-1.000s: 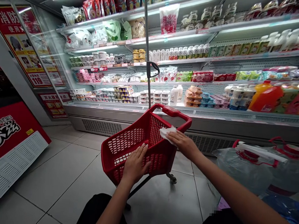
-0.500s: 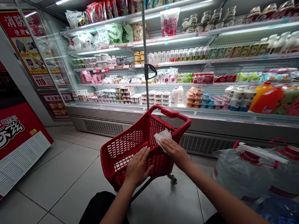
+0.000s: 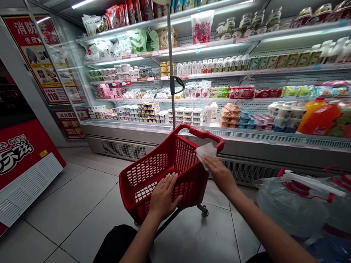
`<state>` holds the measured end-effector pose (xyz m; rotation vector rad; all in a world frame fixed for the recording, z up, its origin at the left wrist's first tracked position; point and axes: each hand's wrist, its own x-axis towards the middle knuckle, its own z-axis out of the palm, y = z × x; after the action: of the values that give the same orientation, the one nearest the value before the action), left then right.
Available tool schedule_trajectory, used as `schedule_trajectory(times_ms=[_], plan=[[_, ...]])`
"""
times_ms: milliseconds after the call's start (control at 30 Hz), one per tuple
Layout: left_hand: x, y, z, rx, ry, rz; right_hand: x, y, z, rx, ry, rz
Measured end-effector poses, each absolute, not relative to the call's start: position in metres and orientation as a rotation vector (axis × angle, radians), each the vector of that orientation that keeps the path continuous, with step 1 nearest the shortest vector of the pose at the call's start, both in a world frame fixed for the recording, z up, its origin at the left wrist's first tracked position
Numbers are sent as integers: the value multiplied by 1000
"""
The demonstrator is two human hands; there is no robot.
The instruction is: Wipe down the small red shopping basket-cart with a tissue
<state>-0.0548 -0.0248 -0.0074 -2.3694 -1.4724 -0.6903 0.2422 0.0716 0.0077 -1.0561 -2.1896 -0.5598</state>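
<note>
A small red plastic shopping cart [image 3: 145, 170] with a lattice basket stands before me. My left hand [image 3: 164, 193] rests on its near rim, fingers stretched out together and thumb apart on the outer side. In my right hand [image 3: 219, 172] is a white wipe [image 3: 206, 150], pressed to the rim near the base of the cart's handle [image 3: 204, 133]. Part of the wipe sticks out past my fingertips, and the rest is hidden under them. The bottom of the basket shows through its open top.
An open refrigerated display case [image 3: 127, 133] full of dairy goods and drinks runs behind the cart. Large water bottles [image 3: 293, 208] stand close on my right. To the left is a red chest freezer [image 3: 19, 176]. Grey floor tiles [image 3: 82, 209] lie between.
My right hand has slid the wipe along the rim, right and slightly up toward the handle. My left hand stays at the same spot on the rim.
</note>
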Motion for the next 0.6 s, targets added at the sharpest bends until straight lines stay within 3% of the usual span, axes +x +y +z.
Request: schedule_trajectory(times_ms=[200,433,600], plan=[[-52,-21,-6,-2384,-1491,-697,201,57,-9,-815,-2344,-486],[-51,-19,-9,-2403,-1489,-714,263,93,18,-1085,-2117,-517],[-48,-20,-11,-2387,-1521,-693,250,71,-6,-1165,-2013,-466]])
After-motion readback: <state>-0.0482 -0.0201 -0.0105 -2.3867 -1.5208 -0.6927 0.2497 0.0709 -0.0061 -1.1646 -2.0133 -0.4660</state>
